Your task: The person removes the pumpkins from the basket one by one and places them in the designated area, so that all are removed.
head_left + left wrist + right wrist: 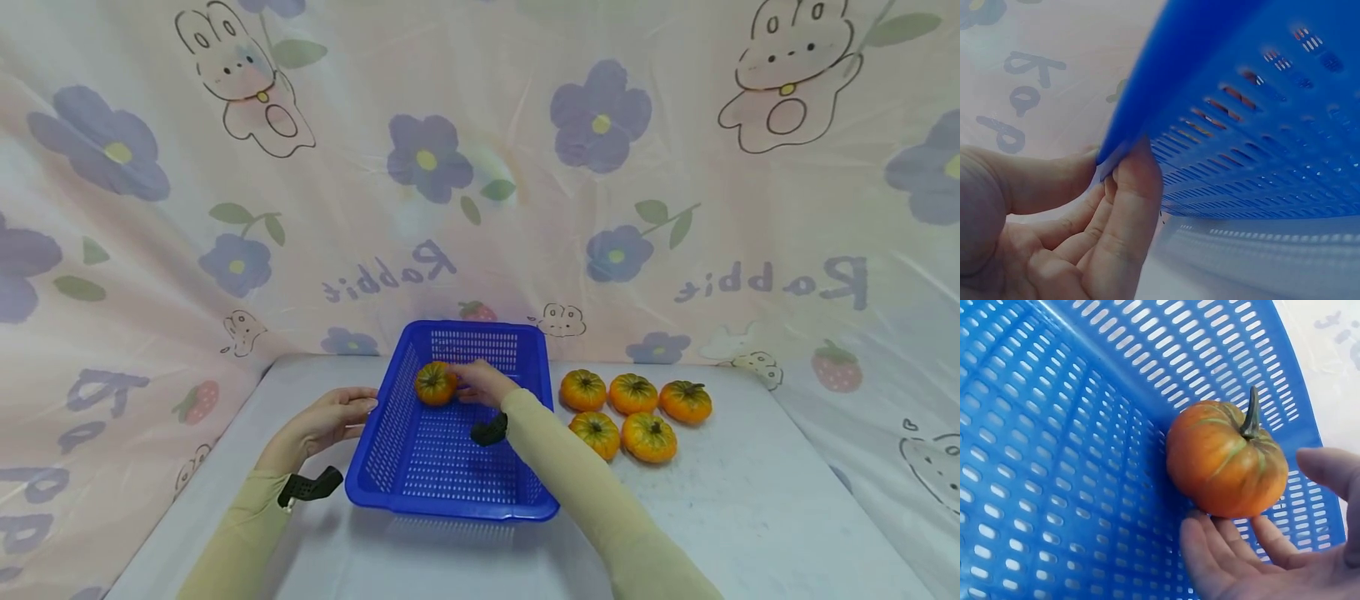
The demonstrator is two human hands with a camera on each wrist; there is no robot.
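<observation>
A blue plastic basket with slotted walls stands in the middle of the table. My left hand pinches its left rim between thumb and fingers, as the left wrist view shows at the basket's edge. Inside, near the far left corner, sits a small orange pumpkin with green streaks. My right hand reaches into the basket beside it. In the right wrist view, the fingertips lie against or close to the pumpkin's side, while the thumb is apart from it.
To the right of the basket, several similar pumpkins lie grouped on the white table. Behind the table hangs a curtain printed with rabbits and flowers.
</observation>
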